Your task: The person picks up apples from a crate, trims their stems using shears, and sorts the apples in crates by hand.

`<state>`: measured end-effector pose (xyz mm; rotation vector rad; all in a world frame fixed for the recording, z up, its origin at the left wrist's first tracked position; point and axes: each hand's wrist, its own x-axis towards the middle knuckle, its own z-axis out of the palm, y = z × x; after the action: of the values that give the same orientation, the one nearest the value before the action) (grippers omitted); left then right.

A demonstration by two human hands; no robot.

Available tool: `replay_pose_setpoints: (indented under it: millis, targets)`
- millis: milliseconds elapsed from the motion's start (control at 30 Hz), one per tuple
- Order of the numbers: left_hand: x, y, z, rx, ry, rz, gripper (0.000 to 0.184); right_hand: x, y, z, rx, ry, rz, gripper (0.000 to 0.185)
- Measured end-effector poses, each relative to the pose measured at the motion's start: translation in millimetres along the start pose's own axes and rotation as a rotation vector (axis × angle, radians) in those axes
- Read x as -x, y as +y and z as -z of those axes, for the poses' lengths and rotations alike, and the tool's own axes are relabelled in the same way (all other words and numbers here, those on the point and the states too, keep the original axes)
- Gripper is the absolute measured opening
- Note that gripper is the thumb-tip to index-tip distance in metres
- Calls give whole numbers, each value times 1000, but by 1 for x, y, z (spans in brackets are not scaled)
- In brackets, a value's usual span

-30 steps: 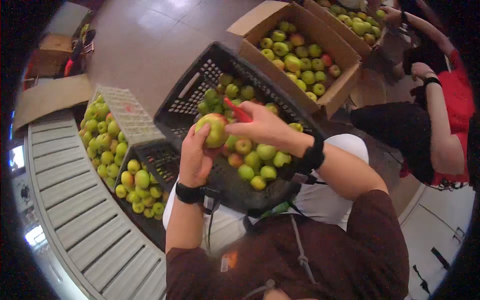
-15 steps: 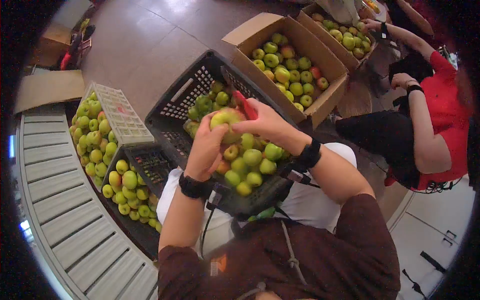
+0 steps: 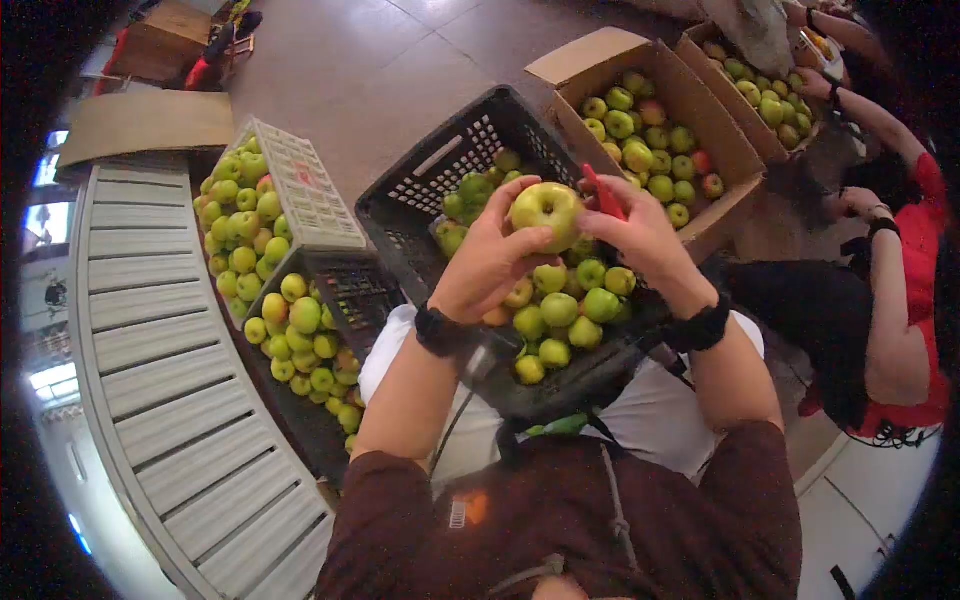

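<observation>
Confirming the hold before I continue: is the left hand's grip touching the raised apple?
Touching. The head view shows it plainly: the left hand's grip has its thumb pressed on the near side of the raised apple.

Thin straight seams (image 3: 435,34) cross the shiny floor (image 3: 340,95)

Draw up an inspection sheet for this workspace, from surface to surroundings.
Surface: black crate at centre, holding apples; grey slatted surface at left.
Things in hand: one yellow-green apple, over the crate; red object, kind unclear.
Clutter: cardboard box and white crate, both with apples.
Hands: left hand holds the yellow-green apple; right hand, close beside it, grips the red object.
Cables: thin cable below the left hand.
Surroundings: another person in red at right.
</observation>
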<state>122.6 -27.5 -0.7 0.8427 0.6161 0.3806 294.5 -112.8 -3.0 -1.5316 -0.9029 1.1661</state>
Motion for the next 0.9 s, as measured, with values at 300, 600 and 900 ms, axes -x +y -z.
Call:
replay_pose_setpoints:
  millis: [300, 600, 900]
  targets:
    - [4, 6, 19, -508, 251, -249, 67, 10, 6, 15, 926, 345, 542, 52]
    - [2, 1, 24, -956, 406, -426, 67, 10, 10, 4, 1025, 286, 605, 55]
    - [6, 3, 19, -1153, 487, -490, 66, 10, 9, -1, 1099, 328, 653, 51]
